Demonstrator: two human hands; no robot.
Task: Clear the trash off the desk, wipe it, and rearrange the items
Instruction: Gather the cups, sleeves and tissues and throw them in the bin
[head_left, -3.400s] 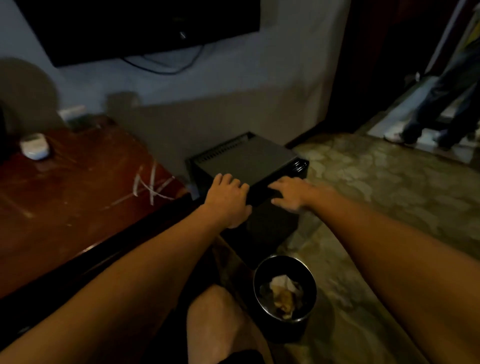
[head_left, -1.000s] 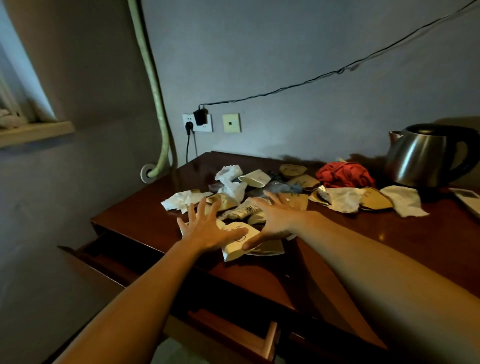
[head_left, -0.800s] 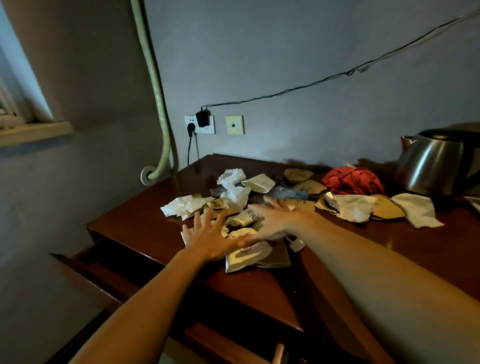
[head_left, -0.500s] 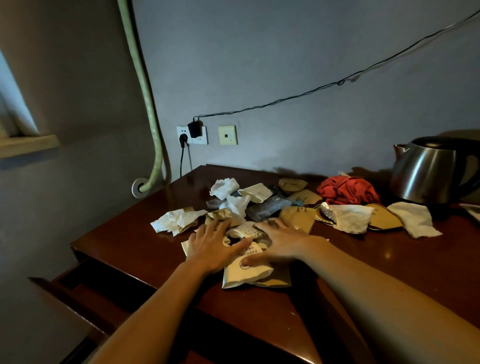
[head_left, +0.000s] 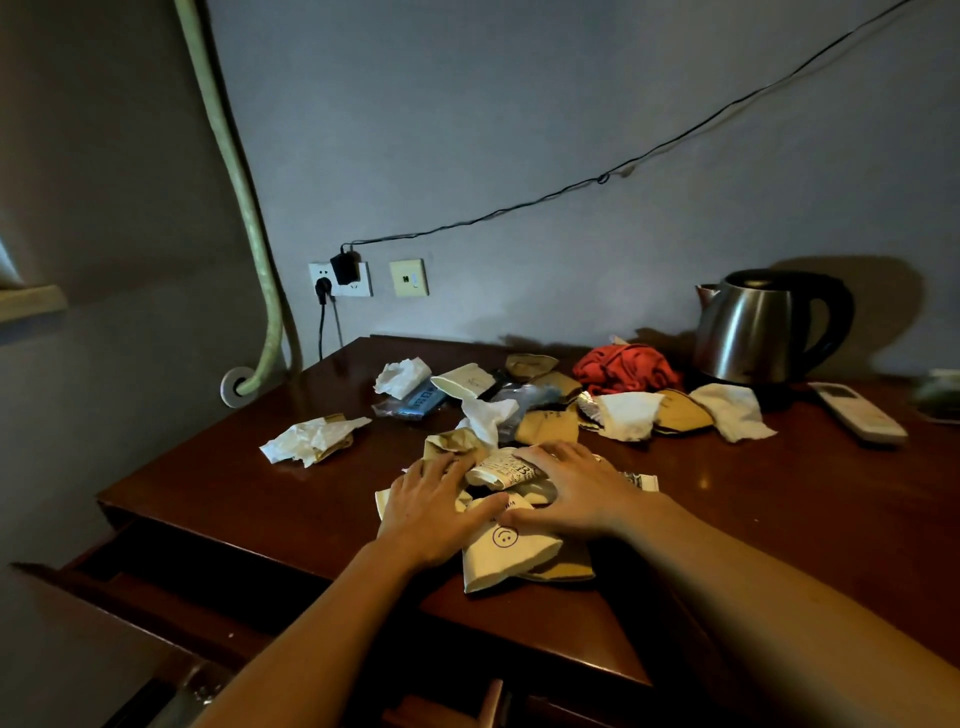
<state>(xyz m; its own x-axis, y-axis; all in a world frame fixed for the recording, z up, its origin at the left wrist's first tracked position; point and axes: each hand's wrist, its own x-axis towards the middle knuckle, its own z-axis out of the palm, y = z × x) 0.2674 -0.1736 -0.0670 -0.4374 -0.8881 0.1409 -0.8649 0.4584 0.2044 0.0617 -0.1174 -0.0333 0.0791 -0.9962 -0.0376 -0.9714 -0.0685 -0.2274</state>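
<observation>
A pile of trash lies on the dark wooden desk (head_left: 260, 499): crumpled tissues (head_left: 311, 439), flattened paper cups and wrappers. My left hand (head_left: 431, 506) and my right hand (head_left: 576, 491) lie palm down on the near part of the pile, fingers spread over a squashed white cup with a smiley face (head_left: 506, 558) and a printed wrapper (head_left: 506, 467). Neither hand visibly grips anything. More paper scraps (head_left: 628, 413) and a red cloth (head_left: 623, 366) lie farther back.
A steel kettle (head_left: 763, 330) stands at the back right, a white remote (head_left: 857, 413) beside it. A desk drawer (head_left: 135, 577) hangs open at the front left. A wall socket with plugs (head_left: 340, 278) and a green hose (head_left: 244, 208) are on the left.
I turned from the black box and bin on the floor to the desk. Both hands reached forward and came down flat onto the near trash pile.
</observation>
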